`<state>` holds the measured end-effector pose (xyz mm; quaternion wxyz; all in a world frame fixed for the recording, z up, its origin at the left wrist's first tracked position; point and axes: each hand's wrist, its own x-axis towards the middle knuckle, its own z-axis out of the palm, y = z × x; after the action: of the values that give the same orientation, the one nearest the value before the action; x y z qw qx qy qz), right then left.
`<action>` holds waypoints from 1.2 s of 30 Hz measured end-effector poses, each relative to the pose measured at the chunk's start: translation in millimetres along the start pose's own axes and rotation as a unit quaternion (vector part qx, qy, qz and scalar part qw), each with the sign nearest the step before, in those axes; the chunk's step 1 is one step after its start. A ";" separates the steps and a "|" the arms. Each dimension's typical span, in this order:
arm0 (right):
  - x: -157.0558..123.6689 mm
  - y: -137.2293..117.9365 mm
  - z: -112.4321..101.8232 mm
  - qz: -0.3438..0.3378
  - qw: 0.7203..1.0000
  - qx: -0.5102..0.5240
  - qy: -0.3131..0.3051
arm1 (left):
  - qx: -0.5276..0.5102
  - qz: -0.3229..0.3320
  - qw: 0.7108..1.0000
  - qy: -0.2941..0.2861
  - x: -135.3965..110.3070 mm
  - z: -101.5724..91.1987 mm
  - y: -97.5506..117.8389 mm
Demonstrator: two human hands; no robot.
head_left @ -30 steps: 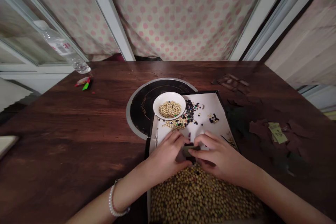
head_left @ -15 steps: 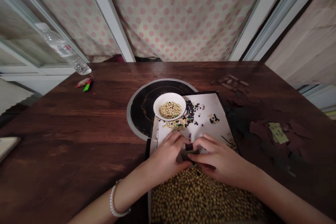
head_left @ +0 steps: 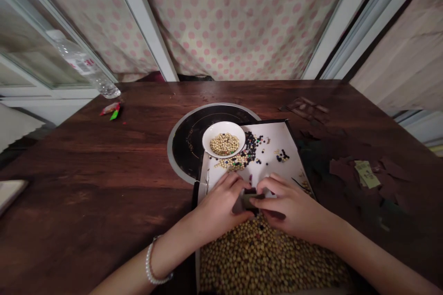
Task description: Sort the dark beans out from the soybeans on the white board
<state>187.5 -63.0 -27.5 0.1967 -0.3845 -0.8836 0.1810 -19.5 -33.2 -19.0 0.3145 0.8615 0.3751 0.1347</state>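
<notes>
My left hand (head_left: pixel 224 200) and my right hand (head_left: pixel 289 200) meet over the tray (head_left: pixel 273 133), fingers curled inward. Between their fingertips is a small flat olive-and-dark piece (head_left: pixel 249 199), perhaps paper; my fingers partly cover it. Both hands appear closed on its two sides. Below them, a thick layer of small yellowish beads (head_left: pixel 270 262) covers the near part of the tray. A white bowl (head_left: pixel 224 153) with pale beads stands at the tray's far left corner. Beside it lie loose dark beads (head_left: pixel 251 150), with a few green and red ones among them.
The tray overlaps a round black inset plate (head_left: pixel 187 133) in the wooden table (head_left: pixel 114 161). Dark paper-like scraps (head_left: pixel 342 170) and a yellow-green slip (head_left: pixel 367 174) lie right. A plastic bottle (head_left: pixel 85 65) and a small red-and-green wrapper (head_left: pixel 110 110) are at far left.
My right hand has shifted very slightly, and a little more of the olive face of the piece shows between my fingers. My left hand stays nearly still.
</notes>
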 end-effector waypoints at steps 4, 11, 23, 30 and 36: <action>-0.1 0.3 -1.0 -0.001 1.000 0.009 -0.011 | -0.001 0.000 1.000 0.002 -0.3 0.1 -0.4; 0.4 0.2 -0.6 0.011 0.999 0.029 -0.023 | -0.006 0.008 1.000 0.011 -0.5 1.0 -1.4; -0.5 0.8 -2.3 0.019 0.999 0.034 -0.013 | -0.004 0.012 1.000 0.019 -1.8 0.1 -0.5; 0.4 1.0 -3.1 0.037 0.998 0.047 -0.013 | 0.000 0.009 1.000 0.011 -1.8 0.4 -1.2; 0.3 2.0 -2.1 0.031 0.998 0.044 -0.010 | 0.002 0.002 1.000 0.006 -1.4 -0.7 1.0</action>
<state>189.5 -61.2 -26.6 0.1989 -0.4011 -0.8641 0.2298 -20.2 -34.4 -17.8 0.3103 0.8621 0.3756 0.1392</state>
